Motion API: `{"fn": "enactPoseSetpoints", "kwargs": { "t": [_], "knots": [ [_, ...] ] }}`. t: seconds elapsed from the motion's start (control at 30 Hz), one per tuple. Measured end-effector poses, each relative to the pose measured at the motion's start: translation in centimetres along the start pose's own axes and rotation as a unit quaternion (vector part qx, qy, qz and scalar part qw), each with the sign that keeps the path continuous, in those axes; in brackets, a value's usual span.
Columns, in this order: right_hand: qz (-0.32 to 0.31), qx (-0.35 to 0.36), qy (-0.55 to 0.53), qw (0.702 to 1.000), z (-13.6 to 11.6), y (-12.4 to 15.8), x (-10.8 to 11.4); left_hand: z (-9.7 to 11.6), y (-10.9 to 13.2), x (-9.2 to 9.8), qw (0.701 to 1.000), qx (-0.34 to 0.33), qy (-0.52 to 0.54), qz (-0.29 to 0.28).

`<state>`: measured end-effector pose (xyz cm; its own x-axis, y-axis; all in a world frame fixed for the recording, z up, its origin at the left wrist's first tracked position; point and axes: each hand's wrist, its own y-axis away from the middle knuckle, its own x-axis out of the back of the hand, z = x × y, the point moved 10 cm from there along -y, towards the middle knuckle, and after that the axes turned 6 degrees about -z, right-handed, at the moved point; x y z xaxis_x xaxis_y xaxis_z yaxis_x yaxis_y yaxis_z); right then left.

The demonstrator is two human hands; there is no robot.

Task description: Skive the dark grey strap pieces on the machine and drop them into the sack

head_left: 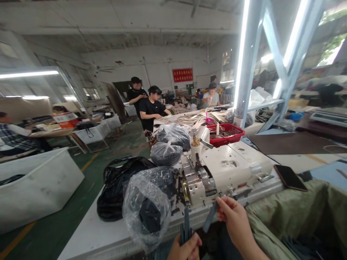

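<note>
- My left grip [184, 249] is closed around a bundle of dark strips [185, 225], standing up at the bottom of my view.
- My right grip [233, 220] pinches a single dark strip [210, 216], tilted, its top end just short of the machine.
- A green fabric sack [282, 213] bulges just right of my right arm, so there's not much room that side.
- The white surface [92, 238] has its edge right in front of my hands.
- A cream industrial sewing machine [217, 177] sits on it, with a clear plastic bag of dark stuff [146, 213] touching its left side.
- A phone [290, 177] lies past its right end.
- Farther off: a red basket [225, 134], and two people [148, 104] standing in the aisle.
</note>
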<state>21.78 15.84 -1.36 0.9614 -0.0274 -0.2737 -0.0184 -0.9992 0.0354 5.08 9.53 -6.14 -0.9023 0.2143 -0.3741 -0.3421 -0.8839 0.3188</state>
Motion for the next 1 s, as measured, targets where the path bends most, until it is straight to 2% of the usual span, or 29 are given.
{"fn": "enactPoseSetpoints", "kwargs": {
  "t": [0.07, 0.17, 0.23, 0.33, 0.43, 0.5, 0.67, 0.9, 1.0],
  "knots": [
    [-0.040, -0.031, -0.011, 0.999, 0.0, 0.0, -0.4, 0.4, 0.4, -0.1, 0.999, -0.011, 0.025, 0.023],
    [-0.147, -0.081, 0.031, 0.985, 0.8, 1.3, -3.4, 1.1, 1.1, -1.0, 0.999, -0.006, -0.002, 0.050],
    [-0.174, -0.094, 0.024, 0.980, 1.1, 2.4, -4.9, 1.2, 1.9, -1.7, 0.997, 0.019, -0.023, 0.072],
    [-0.199, -0.124, -0.082, 0.969, 1.4, 3.6, -6.3, 2.0, 2.8, -2.6, 0.996, 0.009, -0.024, 0.083],
    [-0.246, -0.177, -0.212, 0.929, 2.2, 4.8, -7.3, 2.0, 3.4, -2.0, 0.993, -0.001, -0.010, 0.115],
    [-0.273, -0.198, -0.257, 0.905, 2.6, 5.5, -7.6, 1.6, 3.5, -1.8, 0.993, 0.001, -0.004, 0.119],
    [-0.278, -0.220, -0.298, 0.887, 3.7, 6.3, -7.3, 1.1, 3.3, -2.4, 0.995, 0.003, 0.001, 0.099],
    [-0.265, -0.211, -0.314, 0.887, 3.7, 5.3, -6.4, 1.3, 3.1, -2.8, 0.995, 0.016, 0.015, 0.095],
    [-0.248, -0.208, -0.328, 0.888, 3.6, 4.6, -5.8, 0.9, 2.7, -3.3, 0.997, 0.028, 0.019, 0.064]
  ]
}}
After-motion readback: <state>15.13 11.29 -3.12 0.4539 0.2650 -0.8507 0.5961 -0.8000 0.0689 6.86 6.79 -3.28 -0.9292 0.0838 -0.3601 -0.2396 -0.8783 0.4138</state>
